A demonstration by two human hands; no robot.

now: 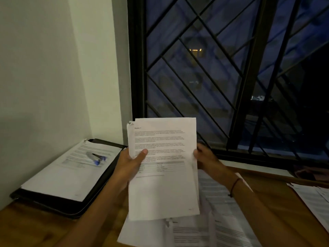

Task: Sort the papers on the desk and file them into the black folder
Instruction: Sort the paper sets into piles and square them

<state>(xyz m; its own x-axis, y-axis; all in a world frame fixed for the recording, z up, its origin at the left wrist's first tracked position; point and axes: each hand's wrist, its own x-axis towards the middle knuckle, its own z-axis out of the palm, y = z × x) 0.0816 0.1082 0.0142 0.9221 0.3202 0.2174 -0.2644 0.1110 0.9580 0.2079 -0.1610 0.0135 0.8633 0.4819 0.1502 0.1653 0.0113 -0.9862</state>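
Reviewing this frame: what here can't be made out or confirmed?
All from the head view:
- Text on the held sheets: blurred, too small to read.
- Right hand: fingers hidden behind the sheets, so its grip is unclear.
- Black folder: inside covered by a paper stack.
- Pens on that stack: blurred, count uncertain.
- Loose papers on the desk: cut off by the bottom and right edges.

Bare forearms — dark, perhaps corded wristband (234, 186).
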